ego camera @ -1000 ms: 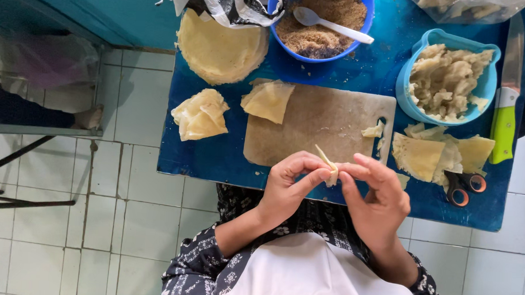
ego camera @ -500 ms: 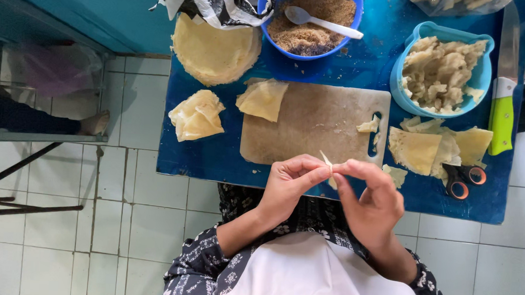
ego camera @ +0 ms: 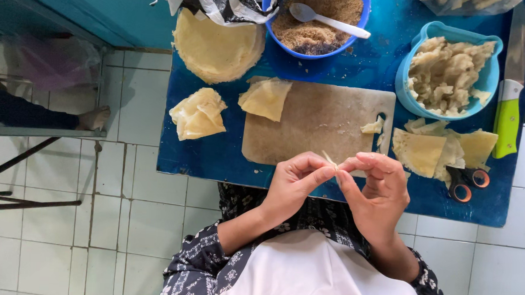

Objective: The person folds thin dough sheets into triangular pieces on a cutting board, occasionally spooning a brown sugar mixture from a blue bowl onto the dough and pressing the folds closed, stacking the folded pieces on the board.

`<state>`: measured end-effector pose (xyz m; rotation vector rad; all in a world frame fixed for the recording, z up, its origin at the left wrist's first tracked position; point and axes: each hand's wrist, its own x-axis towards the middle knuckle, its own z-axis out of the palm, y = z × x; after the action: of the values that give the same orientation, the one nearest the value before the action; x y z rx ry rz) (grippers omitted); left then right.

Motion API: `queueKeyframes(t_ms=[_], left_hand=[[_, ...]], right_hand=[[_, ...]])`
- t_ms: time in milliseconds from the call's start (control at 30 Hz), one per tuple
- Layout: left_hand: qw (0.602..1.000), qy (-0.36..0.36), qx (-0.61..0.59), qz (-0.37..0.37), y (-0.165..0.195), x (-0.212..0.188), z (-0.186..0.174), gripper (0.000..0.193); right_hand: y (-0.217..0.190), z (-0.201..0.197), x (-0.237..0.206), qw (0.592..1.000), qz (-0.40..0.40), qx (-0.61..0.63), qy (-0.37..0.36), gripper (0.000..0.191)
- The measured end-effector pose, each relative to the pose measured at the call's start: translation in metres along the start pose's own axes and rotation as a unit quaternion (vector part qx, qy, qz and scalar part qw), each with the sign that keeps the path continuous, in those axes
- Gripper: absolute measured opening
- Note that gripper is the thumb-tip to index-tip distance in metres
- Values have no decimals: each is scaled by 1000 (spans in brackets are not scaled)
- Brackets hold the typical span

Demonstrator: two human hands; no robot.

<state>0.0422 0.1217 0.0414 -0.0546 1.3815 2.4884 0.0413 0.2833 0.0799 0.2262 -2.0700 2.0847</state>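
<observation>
- Against the earlier views the scene has barely changed: both hands stay raised together over the near edge of the blue table [ego camera: 215,157], and the thin pale strip of wrapper [ego camera: 331,160] between them sits lower in the fingers, with less of it poking up.
- At far left a bare foot [ego camera: 94,118] of another person rests on a ledge; the rest of that person is cut off by the frame edge.
- A round stack of wrappers [ego camera: 216,48] lies at the table's far left, its top edge covered by a black-and-white plastic bag [ego camera: 221,1].
- A folded wrapper [ego camera: 198,114] lies on the bare table, just left of the cutting board [ego camera: 316,129].
- The left hand [ego camera: 293,181] is curled nearly closed, thumb and forefinger pinching the strip's left side.
- The strip is mostly hidden by fingertips; its shape is hard to make out.
- The right hand [ego camera: 378,191] pinches the strip's right side, the other fingers loosely bent.
- The blue bowl [ego camera: 315,26] of brown crumbs with a white spoon [ego camera: 327,20] is cut off at the top.
- The light-blue tub [ego camera: 407,83] holds pale mash; cut wrapper pieces [ego camera: 433,150] lie below it.
- Orange-handled scissors [ego camera: 467,181] are partly under those pieces.
- The green-handled knife [ego camera: 509,99] has its blade tip out of frame.
</observation>
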Motion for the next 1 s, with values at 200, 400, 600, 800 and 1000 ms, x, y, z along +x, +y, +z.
queueKeyframes(t_ms=[200,400,600,800,1000], left_hand=[[1000,17,-12,4,2,0,2,9],[999,-16,-20,40,7,0,0,10],[1000,-3,0,23,10,1,1,11],[998,6,-60,-11,10,1,0,10],[998,25,-46,-28,0,1,0,11]], right_hand=[[0,-5,7,994,78,78,17,45],[-6,2,3,999,-5,-18,-35,57],[-4,2,2,996,-12,-93,10,53],[-4,0,1,997,-27,-73,-15,57],[-2,5,2,996,1,-92,21,57]])
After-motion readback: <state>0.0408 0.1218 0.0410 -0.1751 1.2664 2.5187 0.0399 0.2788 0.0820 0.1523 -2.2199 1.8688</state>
